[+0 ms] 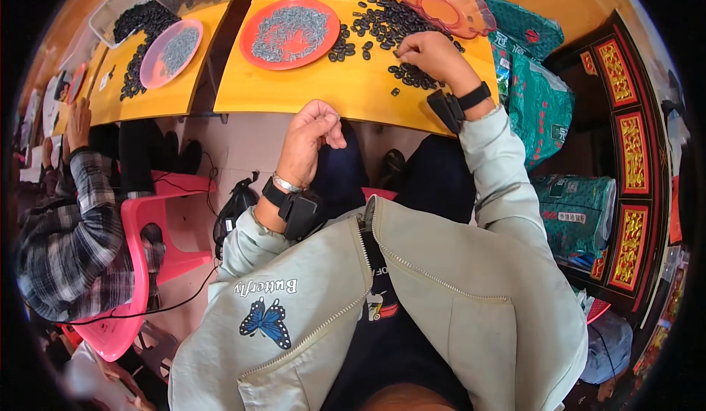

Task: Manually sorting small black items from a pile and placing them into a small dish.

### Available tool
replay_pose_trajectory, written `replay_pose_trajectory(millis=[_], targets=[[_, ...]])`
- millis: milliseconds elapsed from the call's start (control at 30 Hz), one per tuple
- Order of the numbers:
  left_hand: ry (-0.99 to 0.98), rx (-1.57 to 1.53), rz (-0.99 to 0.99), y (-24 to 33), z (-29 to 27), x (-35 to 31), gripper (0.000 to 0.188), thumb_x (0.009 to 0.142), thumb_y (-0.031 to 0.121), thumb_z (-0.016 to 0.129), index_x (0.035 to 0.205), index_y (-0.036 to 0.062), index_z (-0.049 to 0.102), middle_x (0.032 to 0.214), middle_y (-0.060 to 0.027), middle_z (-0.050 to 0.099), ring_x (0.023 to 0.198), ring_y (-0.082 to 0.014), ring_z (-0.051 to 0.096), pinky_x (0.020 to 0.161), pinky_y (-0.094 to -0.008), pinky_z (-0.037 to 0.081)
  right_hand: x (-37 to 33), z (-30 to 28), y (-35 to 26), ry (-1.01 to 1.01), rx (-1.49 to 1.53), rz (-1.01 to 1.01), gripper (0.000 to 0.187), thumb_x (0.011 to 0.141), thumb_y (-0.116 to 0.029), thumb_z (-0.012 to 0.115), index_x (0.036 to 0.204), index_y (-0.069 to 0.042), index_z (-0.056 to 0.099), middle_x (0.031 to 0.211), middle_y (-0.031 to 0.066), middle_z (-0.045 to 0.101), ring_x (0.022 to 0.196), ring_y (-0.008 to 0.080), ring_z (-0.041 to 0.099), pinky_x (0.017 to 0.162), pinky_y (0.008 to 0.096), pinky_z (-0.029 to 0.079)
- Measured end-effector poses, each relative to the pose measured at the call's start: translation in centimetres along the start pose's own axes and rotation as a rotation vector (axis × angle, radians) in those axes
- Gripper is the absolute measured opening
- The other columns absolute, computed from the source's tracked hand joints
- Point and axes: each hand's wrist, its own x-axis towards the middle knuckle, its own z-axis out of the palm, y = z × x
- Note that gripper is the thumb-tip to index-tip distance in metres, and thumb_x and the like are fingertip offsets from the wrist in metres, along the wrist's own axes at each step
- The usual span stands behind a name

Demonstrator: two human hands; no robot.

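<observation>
My right hand rests on the yellow table, fingers curled down among a spread of dark seeds. Whether it pinches one I cannot tell. My left hand hovers below the table's near edge, over my lap, with its fingers closed in a loose fist; nothing shows in it. A red plate heaped with grey shelled bits lies left of the seeds. An orange scalloped dish, tilted, stands just beyond my right hand. Both wrists wear black bands.
A second yellow table at left carries a pink plate and more dark seeds. A person in a plaid shirt sits on a pink chair at left. Green sacks and a dark ornate cabinet stand at right.
</observation>
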Motion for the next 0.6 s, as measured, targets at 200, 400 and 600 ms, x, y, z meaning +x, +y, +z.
replay_pose_trajectory(millis=[200, 400, 600], targets=[[0.017, 0.069, -0.018, 0.0, -0.2, 0.2, 0.011, 0.089, 0.015, 0.050, 0.085, 0.0049, 0.050, 0.068, -0.0045, 0.054, 0.059, -0.0148, 0.056, 0.058, -0.0233, 0.044, -3.4, 0.5, -1.9, -0.314, 0.013, -0.080, 0.012, 0.070, -0.015, 0.065, 0.076, -0.005, 0.065, 0.067, 0.0095, 0.063, 0.062, 0.0219, 0.061, 0.059, 0.0313, 0.047], [0.054, 0.085, -0.024, -0.2, 0.0, 0.0, 0.010, 0.088, 0.011, 0.048, 0.081, 0.0059, 0.052, 0.067, -0.0031, 0.055, 0.057, -0.0132, 0.055, 0.056, -0.0229, 0.042, 0.6, 3.5, 0.6, 0.033, -0.085, -0.016, 0.014, 0.073, -0.014, 0.060, 0.083, -0.006, 0.065, 0.075, 0.0129, 0.064, 0.069, 0.0289, 0.062, 0.062, 0.0358, 0.048], [0.075, 0.077, -0.028, -0.1, -0.2, 0.0, 0.010, 0.088, 0.010, 0.048, 0.080, 0.0055, 0.052, 0.067, -0.0037, 0.055, 0.057, -0.0135, 0.055, 0.055, -0.0228, 0.042, 0.5, 0.6, 2.0, 0.159, -0.108, -0.036, 0.014, 0.074, -0.013, 0.062, 0.084, -0.005, 0.065, 0.078, 0.0135, 0.064, 0.074, 0.0289, 0.062, 0.066, 0.0362, 0.048]])
